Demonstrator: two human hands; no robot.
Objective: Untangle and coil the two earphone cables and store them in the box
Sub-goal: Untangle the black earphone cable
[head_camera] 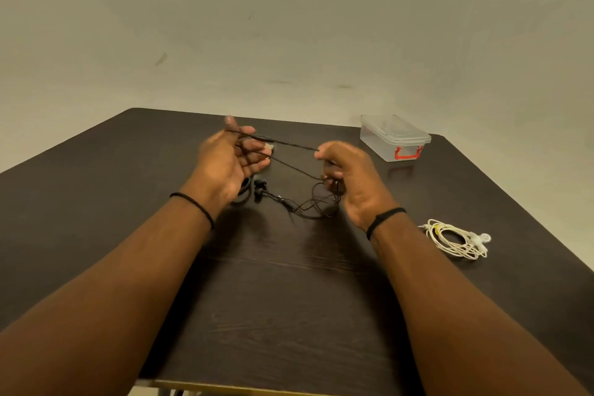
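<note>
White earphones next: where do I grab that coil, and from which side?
Judging by its pose, pinch the white earphone coil at its banded left end, near the yellow tie, coming from above with the right hand. The loops are gathered there; the earbuds lie loose at the right end and could dangle.

The left hand (229, 157) is blurring at its fingertips, so how its fingers are catching the black earphone cable (289, 143) is staying unclear. That hand is hiding a dark round thing (245, 191) on the table (289, 283); only an arc is showing. The right hand (348, 178) is covering the cable where its curled fingers are closing. The loose tangle below is too fine for tracing its crossings. The box (393, 137) near the far right corner is giving no clear view inside. The table's near edge is being cut off.
</note>
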